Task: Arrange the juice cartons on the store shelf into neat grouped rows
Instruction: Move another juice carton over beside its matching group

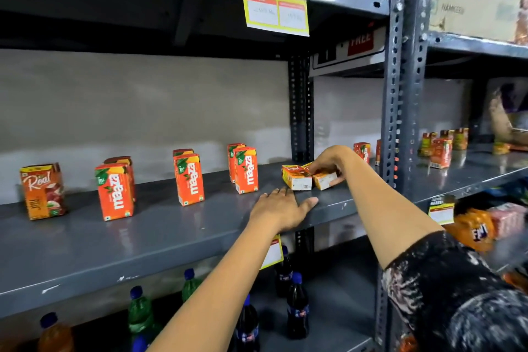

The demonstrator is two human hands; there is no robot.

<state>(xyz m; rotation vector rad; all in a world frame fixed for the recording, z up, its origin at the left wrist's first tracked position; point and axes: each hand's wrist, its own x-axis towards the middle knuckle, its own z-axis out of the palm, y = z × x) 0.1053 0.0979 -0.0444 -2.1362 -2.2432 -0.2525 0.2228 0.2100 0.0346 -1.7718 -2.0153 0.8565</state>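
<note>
At frame centre the left hand [281, 204] lies flat and unclenched on the grey metal shelf [120, 248]. Just beyond, the right hand [328, 164] grasps two small orange cartons [310, 177] lying tipped over. Upright orange Maaza cartons [188, 178] stand spaced leftward.

Grey metal shelf [85, 243], slotted upright [400, 94] at its right end. On it, left to right: one Real carton [43, 191] upright; three Maaza pairs [115, 191], [188, 178], [244, 168], each upright, one carton behind the other, well apart. Right of those, two cartons [310, 177] lie on their sides, touching, right hand [328, 161] closed over them. Left hand [281, 206] flat on the shelf near the front edge. More cartons [362, 151] upright at the back by the upright.
</note>
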